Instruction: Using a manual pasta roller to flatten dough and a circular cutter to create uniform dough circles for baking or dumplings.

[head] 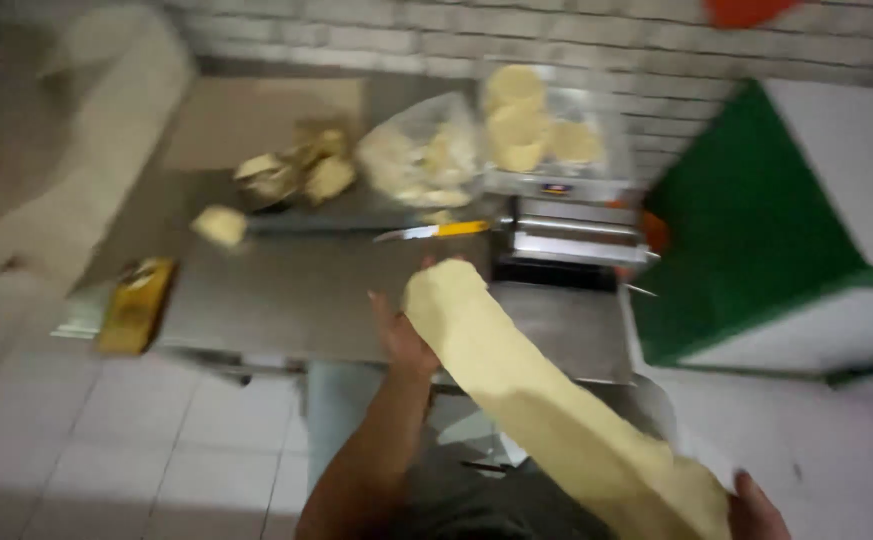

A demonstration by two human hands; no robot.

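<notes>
While both hands — left hand [401,335], right hand [756,510] — stretch dough sheet [546,400], table [286,290] edge near.

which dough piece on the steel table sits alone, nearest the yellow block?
The small dough lump left of the knife; the others cluster farther back.

knife [434,232] on table [286,290], machine [571,235] right

Both hands raised apart, left hand [401,335] forward, right hand [756,510] near.
</notes>
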